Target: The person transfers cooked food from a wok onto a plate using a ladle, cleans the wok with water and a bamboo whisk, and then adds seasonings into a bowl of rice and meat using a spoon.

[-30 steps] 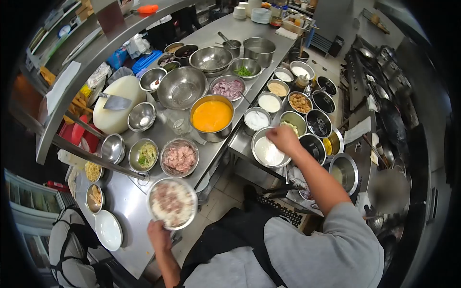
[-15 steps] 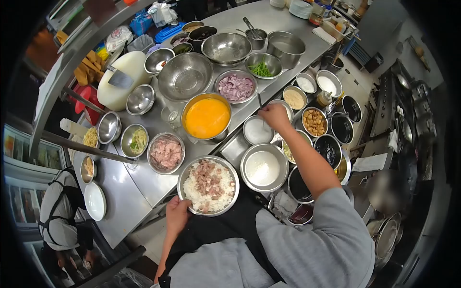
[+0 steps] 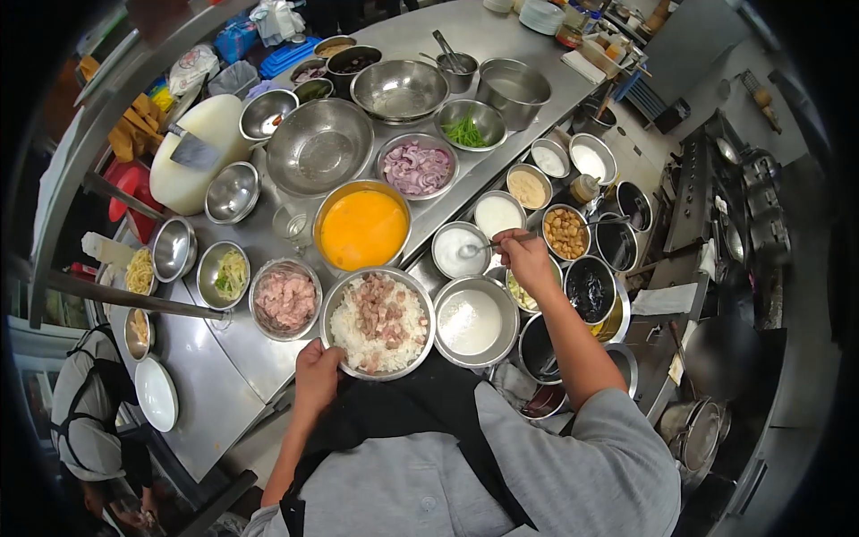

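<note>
My left hand (image 3: 318,376) grips the round steel bowl of rice and meat (image 3: 378,322) at its near rim; right-hand fingers (image 3: 523,255) pinch a spoon (image 3: 479,248) over the white-powder tin (image 3: 458,249) right of it. I'd lift level, unhurried.

Bowls (image 3: 362,228) crowded rim to rim

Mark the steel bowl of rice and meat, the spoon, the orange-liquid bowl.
steel bowl of rice and meat (image 3: 336,350), head view, left rim
metal spoon (image 3: 488,245), head view, handle
steel bowl of orange liquid (image 3: 319,213), head view, left rim
</note>
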A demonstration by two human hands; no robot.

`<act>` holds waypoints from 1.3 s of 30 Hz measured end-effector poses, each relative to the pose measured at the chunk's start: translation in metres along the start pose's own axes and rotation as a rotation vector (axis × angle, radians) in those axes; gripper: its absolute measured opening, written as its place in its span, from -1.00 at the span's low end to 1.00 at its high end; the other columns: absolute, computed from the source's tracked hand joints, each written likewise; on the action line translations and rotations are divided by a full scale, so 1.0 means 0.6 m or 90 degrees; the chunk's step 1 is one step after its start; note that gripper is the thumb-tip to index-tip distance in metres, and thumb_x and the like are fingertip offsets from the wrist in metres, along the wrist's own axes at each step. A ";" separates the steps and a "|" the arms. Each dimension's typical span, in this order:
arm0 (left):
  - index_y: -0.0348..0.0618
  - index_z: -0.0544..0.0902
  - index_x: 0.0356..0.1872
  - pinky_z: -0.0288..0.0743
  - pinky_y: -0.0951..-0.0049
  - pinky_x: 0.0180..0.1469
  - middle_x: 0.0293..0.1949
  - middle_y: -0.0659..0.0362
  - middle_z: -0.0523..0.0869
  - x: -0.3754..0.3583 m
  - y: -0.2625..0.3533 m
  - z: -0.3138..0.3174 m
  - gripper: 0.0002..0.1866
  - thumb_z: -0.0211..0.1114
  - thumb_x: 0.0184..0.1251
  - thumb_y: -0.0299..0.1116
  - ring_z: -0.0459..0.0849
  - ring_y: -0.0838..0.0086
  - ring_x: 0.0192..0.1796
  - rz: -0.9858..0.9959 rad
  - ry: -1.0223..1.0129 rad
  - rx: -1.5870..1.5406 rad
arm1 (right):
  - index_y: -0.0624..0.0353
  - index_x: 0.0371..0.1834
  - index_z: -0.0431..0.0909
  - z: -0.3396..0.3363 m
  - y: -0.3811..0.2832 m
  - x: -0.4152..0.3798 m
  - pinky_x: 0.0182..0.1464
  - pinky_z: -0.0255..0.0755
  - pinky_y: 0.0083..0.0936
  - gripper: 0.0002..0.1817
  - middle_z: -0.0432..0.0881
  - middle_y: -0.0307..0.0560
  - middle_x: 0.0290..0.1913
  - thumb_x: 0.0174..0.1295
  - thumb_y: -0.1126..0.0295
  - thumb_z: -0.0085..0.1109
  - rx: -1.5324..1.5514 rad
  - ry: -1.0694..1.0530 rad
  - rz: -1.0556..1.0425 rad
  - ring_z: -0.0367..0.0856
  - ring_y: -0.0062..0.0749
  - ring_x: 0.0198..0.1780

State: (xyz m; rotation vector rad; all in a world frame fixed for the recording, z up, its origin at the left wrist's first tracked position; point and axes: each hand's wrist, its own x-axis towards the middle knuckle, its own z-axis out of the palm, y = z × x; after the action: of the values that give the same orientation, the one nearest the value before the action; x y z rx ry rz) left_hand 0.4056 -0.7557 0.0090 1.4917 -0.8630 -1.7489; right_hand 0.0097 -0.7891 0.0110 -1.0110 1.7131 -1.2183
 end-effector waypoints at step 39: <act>-0.31 0.60 -0.19 0.54 0.58 -0.37 -0.32 0.20 0.70 -0.012 0.003 0.023 -0.82 0.11 0.21 -0.56 0.64 0.60 -0.39 -0.028 -0.007 -0.014 | 0.47 -0.15 0.56 -0.022 0.033 -0.063 -0.32 0.62 -0.54 -0.79 0.69 0.05 -0.32 0.33 0.47 0.12 0.107 0.099 -0.037 0.71 -0.38 -0.37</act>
State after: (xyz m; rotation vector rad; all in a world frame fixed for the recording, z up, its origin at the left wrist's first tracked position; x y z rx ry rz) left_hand 0.3930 -0.7501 0.0160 1.4988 -0.8202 -1.7954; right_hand 0.0085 -0.7456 0.0006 -0.8897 1.6748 -1.4853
